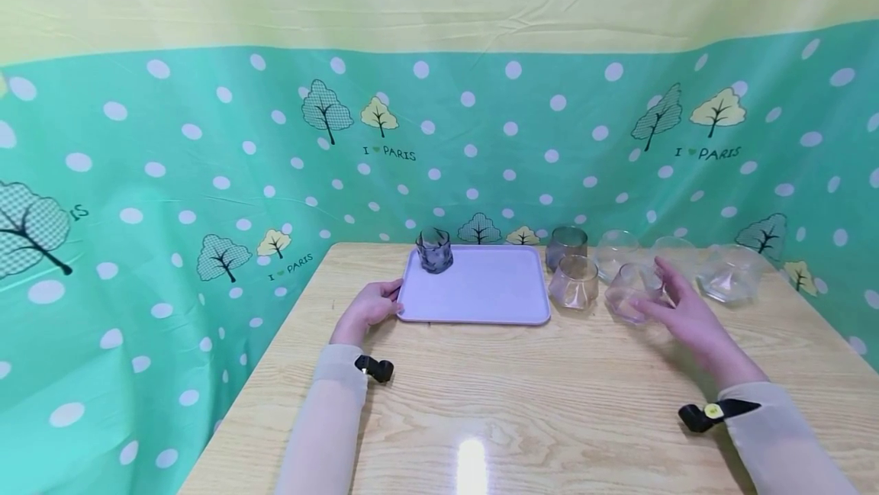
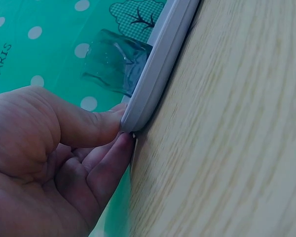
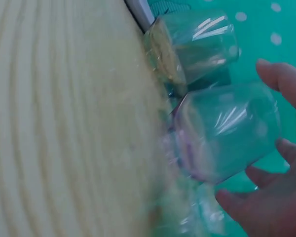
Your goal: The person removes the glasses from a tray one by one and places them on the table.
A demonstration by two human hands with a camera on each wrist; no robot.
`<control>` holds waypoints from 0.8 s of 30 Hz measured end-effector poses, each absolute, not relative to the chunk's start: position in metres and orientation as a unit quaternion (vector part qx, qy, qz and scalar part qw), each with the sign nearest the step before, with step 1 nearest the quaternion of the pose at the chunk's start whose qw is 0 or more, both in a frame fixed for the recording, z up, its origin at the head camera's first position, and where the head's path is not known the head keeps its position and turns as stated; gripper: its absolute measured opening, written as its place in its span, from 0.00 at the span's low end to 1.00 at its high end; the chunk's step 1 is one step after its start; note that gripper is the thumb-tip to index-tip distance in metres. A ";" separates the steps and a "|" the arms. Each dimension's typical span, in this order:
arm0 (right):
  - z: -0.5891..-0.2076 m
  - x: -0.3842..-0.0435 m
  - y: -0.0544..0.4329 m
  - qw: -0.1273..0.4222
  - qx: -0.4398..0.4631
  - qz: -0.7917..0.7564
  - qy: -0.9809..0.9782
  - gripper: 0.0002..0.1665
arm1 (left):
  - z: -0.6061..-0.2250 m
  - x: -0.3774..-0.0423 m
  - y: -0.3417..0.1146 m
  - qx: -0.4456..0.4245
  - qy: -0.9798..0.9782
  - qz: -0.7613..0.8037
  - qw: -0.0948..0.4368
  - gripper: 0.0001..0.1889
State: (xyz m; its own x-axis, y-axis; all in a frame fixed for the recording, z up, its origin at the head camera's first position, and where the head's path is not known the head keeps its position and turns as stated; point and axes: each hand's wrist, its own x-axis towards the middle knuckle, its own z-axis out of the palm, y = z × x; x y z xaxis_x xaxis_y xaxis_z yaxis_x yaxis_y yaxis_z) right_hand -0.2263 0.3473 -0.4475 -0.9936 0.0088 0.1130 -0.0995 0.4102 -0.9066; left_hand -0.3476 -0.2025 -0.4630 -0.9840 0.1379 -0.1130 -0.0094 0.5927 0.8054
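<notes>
At the left front corner of a lilac tray, my left hand pinches the rim. The left wrist view shows the thumb on the tray's edge and fingers under it. A dark grey patterned glass stands upright on the tray's back left part. My right hand is beside a faintly pink clear glass, thumb and fingers spread about it. In the right wrist view, this glass lies before the spread fingertips; whether any finger touches it I cannot tell.
Right of the tray stand an amber-tinted glass and a grey glass behind it. Farther right are clear glasses, one a wide one near the table's right edge. A green dotted curtain hangs behind the wooden table.
</notes>
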 end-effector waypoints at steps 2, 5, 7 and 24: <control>-0.441 -0.224 0.342 0.073 0.015 0.517 -0.853 0.62 | -0.463 -0.347 -0.203 0.039 0.891 0.446 0.081 0.35; -0.431 -0.221 0.330 0.117 0.003 0.463 -0.878 0.63 | -0.462 -0.347 -0.203 0.043 0.894 0.438 0.081 0.35; -0.425 -0.220 0.320 0.145 0.001 0.433 -0.890 0.62 | -0.462 -0.347 -0.203 0.044 0.896 0.434 0.079 0.35; -0.399 -0.233 0.214 0.279 0.143 0.384 -0.869 0.47 | -0.463 -0.347 -0.201 0.035 0.887 0.452 0.085 0.36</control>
